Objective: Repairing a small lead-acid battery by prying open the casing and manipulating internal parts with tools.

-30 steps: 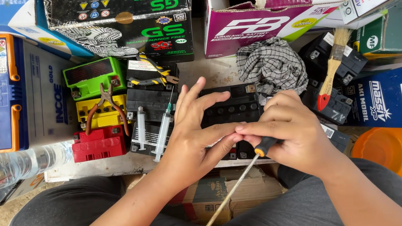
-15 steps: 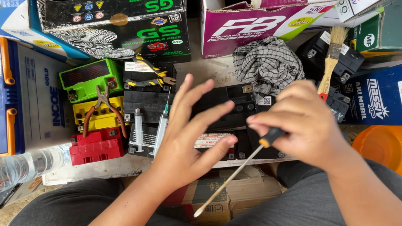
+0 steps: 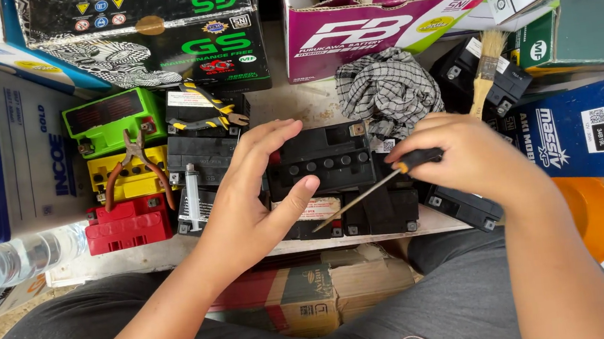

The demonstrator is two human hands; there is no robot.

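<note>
Boxes crowd the far edge: black box [image 3: 146,40] far left, purple box [image 3: 391,22] center, blue box [image 3: 586,132] at right. Big blue-and-white battery [image 3: 8,148] sits at left w/ orange caps along its edge. Bottle [image 3: 16,259], clear plastic, lies on its side near left. Cardboard [image 3: 315,291] sits between the knees, just nearer than the work surface.

Black battery [image 3: 327,159] is center, on top of other black units, row of round caps on its upper face. Left hand [image 3: 252,197] grips its left end, fingers over the top, thumb pressed vs the near face. Right hand [image 3: 469,156] is closed round the handle of a screwdriver [image 3: 375,188]; shaft slants down-left, tip by the left thumb at the battery's near edge.

Checked cloth [image 3: 387,93] bunched just beyond the battery, to the right. Left of the hands: green battery [image 3: 113,118], yellow battery [image 3: 130,172], red battery [image 3: 128,225] stacked far to near. Pliers [image 3: 135,164] w/ red grips lie on the yellow one. Syringe [image 3: 192,196] rests on a black unit beside the left hand. Brush [image 3: 486,68] leans far right, bristles up.
</note>
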